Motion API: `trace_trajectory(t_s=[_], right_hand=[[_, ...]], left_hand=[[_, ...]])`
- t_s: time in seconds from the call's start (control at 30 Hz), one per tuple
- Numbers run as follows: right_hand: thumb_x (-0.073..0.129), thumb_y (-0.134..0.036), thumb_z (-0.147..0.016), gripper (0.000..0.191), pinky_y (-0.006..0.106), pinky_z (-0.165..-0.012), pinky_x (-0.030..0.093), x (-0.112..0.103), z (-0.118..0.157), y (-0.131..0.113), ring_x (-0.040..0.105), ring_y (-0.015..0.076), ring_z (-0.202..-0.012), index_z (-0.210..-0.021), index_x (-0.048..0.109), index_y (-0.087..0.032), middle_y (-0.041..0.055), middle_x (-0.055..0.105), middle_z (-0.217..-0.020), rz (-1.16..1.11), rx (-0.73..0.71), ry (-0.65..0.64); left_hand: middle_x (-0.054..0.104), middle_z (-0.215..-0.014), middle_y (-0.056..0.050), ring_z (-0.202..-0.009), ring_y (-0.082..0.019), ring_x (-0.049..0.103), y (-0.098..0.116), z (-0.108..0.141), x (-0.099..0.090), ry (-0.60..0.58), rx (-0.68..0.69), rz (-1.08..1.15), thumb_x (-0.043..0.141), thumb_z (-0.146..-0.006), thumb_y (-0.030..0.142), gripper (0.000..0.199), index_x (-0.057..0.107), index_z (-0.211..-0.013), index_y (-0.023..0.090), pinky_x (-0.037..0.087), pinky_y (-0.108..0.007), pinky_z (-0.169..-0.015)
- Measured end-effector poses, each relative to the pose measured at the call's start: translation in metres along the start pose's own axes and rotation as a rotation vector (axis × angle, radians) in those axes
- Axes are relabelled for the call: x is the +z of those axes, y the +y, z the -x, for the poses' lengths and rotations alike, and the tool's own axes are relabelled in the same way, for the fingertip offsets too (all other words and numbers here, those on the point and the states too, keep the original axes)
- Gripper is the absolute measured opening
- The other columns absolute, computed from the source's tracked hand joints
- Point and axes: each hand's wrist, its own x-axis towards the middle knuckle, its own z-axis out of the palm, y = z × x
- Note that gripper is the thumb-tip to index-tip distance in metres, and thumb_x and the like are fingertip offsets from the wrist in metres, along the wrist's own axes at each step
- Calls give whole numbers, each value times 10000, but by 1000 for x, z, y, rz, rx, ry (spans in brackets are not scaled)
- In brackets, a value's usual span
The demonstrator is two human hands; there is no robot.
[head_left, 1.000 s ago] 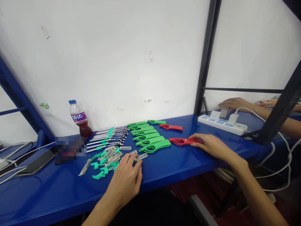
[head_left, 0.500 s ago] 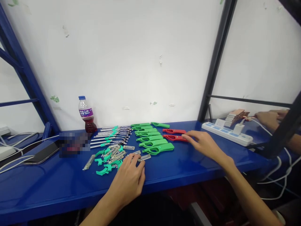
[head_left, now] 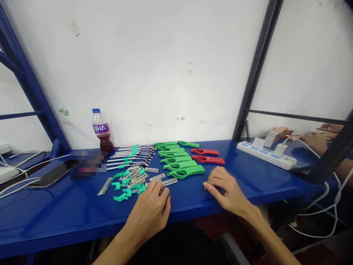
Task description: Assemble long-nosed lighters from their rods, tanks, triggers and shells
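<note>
My left hand (head_left: 151, 207) rests palm down at the table's front, fingers loosely bent and tips partly hidden. Just beyond it lie clear plastic lighter tanks (head_left: 169, 182) and a jumble of turquoise plastic pieces (head_left: 120, 198). My right hand (head_left: 227, 189) rests on the table, fingers curled and thumb apart, with nothing visible in it. Left of and beyond it, several green lighter casings (head_left: 190, 170) lie in a column. Two red lighter casings (head_left: 211, 159) lie behind my right hand. Thin metal rods (head_left: 117, 160) with turquoise parts and wires lie in a row left of the green casings.
A drink bottle (head_left: 102, 132) stands by the wall at the back left. A phone (head_left: 51, 175) and white cables lie left. At the right is a white power strip (head_left: 266, 155) beside a dark metal post (head_left: 252, 79). Another person's hand (head_left: 317, 141) shows far right.
My right hand has moved away from the red lighter casings, toward the table's front and left. My left hand stays nearly where it was.
</note>
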Motion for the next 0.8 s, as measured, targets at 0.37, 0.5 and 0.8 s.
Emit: trace_trajectory(t_s=[0.37, 0.5, 0.8], right_hand=[[452, -511, -1082, 589, 312, -554, 278, -5, 37, 35, 559, 170, -502, -581, 580, -230, 13, 625, -545, 262, 347, 130], [398, -532, -1087, 624, 310, -558, 289, -3, 37, 30, 631, 205, -545, -593, 639, -237, 51, 679, -575, 300, 381, 133], [385, -518, -1094, 607, 319, -552, 317, -1, 38, 30, 654, 212, -563, -640, 685, -248, 50, 723, -630, 327, 384, 156]], left_hand=[[601, -639, 4, -524, -193, 614, 2, 6, 5, -59, 44, -78, 437, -1026, 127, 312, 534, -746, 223, 364, -336, -518], [612, -609, 8, -500, -188, 626, 2, 6, 5, -44, 40, -99, 423, -1035, 138, 345, 527, -719, 228, 361, -339, -517], [613, -572, 10, -467, -197, 623, 5, 7, 6, 1, 18, -145, 385, -1045, 144, 390, 534, -696, 235, 365, -347, -507]])
